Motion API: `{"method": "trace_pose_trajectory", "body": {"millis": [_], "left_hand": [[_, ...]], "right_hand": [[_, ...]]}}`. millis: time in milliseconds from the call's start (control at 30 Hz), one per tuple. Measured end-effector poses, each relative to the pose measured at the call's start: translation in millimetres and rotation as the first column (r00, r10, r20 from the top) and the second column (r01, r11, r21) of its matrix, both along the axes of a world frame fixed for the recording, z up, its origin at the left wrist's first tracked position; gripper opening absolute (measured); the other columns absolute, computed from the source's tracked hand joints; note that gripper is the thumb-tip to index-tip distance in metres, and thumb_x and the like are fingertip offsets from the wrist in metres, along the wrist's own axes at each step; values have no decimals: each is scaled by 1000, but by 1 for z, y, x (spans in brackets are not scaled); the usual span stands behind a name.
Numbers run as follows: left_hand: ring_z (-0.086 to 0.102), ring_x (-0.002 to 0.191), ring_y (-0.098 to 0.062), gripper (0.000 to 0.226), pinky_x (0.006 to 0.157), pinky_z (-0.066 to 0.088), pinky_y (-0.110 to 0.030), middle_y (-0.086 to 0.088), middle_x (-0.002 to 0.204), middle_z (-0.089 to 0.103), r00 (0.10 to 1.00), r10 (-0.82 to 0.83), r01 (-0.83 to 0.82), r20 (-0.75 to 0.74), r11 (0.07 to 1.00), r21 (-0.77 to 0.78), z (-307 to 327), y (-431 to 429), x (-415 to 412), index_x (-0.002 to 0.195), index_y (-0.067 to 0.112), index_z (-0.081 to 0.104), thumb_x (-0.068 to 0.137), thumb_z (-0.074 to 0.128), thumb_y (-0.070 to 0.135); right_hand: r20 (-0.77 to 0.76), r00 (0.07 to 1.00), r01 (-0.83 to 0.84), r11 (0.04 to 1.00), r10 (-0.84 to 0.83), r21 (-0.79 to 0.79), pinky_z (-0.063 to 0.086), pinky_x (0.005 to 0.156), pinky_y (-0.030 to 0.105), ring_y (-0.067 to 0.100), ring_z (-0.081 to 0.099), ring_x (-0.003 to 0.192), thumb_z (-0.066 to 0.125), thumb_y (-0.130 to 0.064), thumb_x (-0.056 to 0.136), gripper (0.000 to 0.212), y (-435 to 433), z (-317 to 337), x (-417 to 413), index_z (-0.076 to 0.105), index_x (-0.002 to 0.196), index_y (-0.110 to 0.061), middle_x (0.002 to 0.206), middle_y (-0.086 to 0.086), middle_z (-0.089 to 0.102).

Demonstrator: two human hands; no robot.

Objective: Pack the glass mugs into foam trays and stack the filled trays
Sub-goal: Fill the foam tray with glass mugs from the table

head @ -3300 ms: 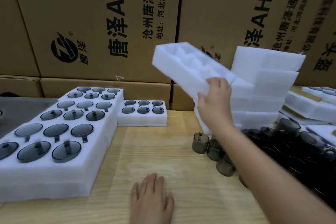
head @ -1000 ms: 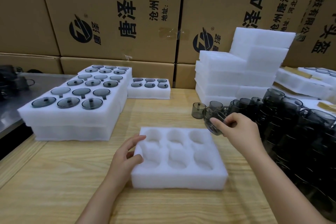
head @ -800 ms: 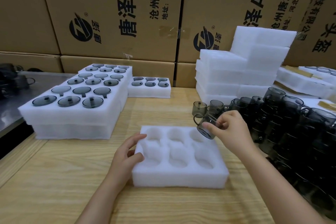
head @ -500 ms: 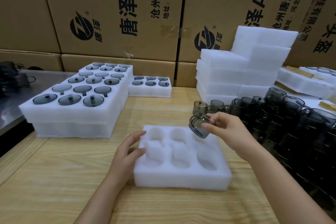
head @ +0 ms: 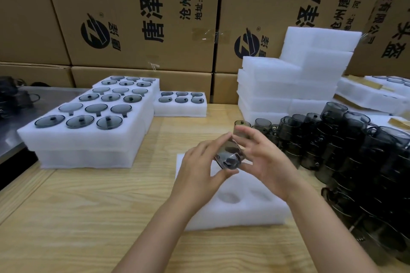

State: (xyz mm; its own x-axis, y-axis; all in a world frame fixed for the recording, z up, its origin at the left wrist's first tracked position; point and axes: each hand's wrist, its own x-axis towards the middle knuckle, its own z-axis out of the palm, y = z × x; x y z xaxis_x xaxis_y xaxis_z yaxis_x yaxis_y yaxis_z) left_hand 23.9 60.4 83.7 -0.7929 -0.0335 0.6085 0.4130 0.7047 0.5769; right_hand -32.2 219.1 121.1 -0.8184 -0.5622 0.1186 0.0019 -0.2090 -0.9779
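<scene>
Obs: mug [head: 229,156] in air over tray [head: 244,213], mid-worktop [head: 88,206], not yet in any pocket. L hand [head: 197,170]: thumb under, fingers [head: 209,145] over the top, clamped on mug. R hand [head: 268,162] at mug's 3 o'clock, fingers spread and motion-blurred against the glass; can't tell if gripping or letting go. Mug tilted, long axis approx 12–6 o'clock in frame; which end is the rim, unclear. Key relation: empty pockets [head: 229,197] lie at 6 o'clock of mug, below it. L hand has the surer hold, so prob. the one to seat it. Mug likely needs righting first. Vs 0.5 s ago: mug was in R hand alone, L on tray's 9 o'clock edge; L now off tray, on mug. Loose mugs [head: 332,139] at 3 o'clock, filled trays [head: 84,139] at 10.
</scene>
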Motion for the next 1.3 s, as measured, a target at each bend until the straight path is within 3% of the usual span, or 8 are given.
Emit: {"method": "trace_pose_trajectory", "body": {"millis": [67, 133, 233, 333, 767, 1000, 1200, 1300], "left_hand": [[51, 109, -10, 75, 100, 37, -31, 11, 120, 55, 998, 51, -52, -22, 998, -33, -3, 9, -3, 134, 50, 28, 77, 76, 36], [47, 114, -10, 85, 103, 34, -29, 11, 127, 48, 997, 53, -50, 64, 998, -50, -6, 15, -7, 137, 52, 16, 76, 75, 42], [23, 140, -10, 95, 115, 17, -34, 8, 156, 18, 938, 122, -48, 324, 973, -227, -15, 10, -11, 149, 40, 0, 79, 60, 62], [-1, 147, -6, 86, 119, -1, -43, 9, 161, 3, 844, 204, 18, 496, 914, -406, -19, -3, -12, 150, 35, 17, 79, 47, 74], [-8, 144, 2, 89, 119, -6, -39, 14, 160, 0, 834, 218, 38, 507, 894, -447, -22, -14, -9, 148, 36, 27, 73, 44, 81], [-9, 144, 3, 85, 119, -6, -34, 15, 160, 1, 843, 183, 50, 506, 910, -412, -23, -14, -8, 144, 38, 32, 72, 41, 82], [-7, 144, 2, 78, 119, -5, -35, 15, 160, 2, 835, 176, 66, 521, 908, -413, -18, -13, -6, 145, 36, 32, 78, 46, 74], [-6, 145, 1, 72, 119, -8, -37, 12, 161, 3, 818, 182, 73, 546, 908, -412, -10, -10, -5, 151, 33, 17, 88, 45, 56]], "right_hand": [[-72, 997, 52, 982, -40, 179, 54, 76, 29, 14, 66, 99, 67, -38, 81, 48, 0, 5, -3, 53, 127, -31, 115, -5, 65], [-303, 952, 177, 900, -52, 399, 53, 80, 28, 12, 63, 102, 67, -36, 84, 40, -4, 3, -9, 57, 123, -32, 112, -6, 64], [-445, 883, 350, 843, -151, 409, 50, 88, 30, 14, 62, 104, 68, -32, 84, 35, 5, 3, -26, 62, 118, -27, 110, -5, 64], [-472, 869, 378, 812, -147, 444, 48, 96, 37, 17, 62, 106, 70, -30, 82, 40, 29, 4, -47, 62, 121, -24, 111, -2, 67], [-662, 699, 417, 597, 272, 685, 31, 100, 18, 6, 45, 123, 65, -30, 87, 46, 18, -23, -56, 53, 132, -26, 137, -11, 49], [-592, 715, 294, 609, 372, 737, 30, 83, 0, -2, 45, 113, 59, -19, 91, 34, 21, -24, -59, 53, 124, -26, 125, -16, 51], [-526, 722, 196, 597, 450, 778, 32, 99, 14, 4, 44, 116, 57, -8, 89, 32, 18, -27, -63, 51, 118, -19, 124, -10, 49], [-391, 838, 50, 659, 382, 751, 34, 104, 23, 14, 45, 125, 56, -19, 93, 32, 20, -34, -61, 48, 122, -31, 137, -6, 47]]}}
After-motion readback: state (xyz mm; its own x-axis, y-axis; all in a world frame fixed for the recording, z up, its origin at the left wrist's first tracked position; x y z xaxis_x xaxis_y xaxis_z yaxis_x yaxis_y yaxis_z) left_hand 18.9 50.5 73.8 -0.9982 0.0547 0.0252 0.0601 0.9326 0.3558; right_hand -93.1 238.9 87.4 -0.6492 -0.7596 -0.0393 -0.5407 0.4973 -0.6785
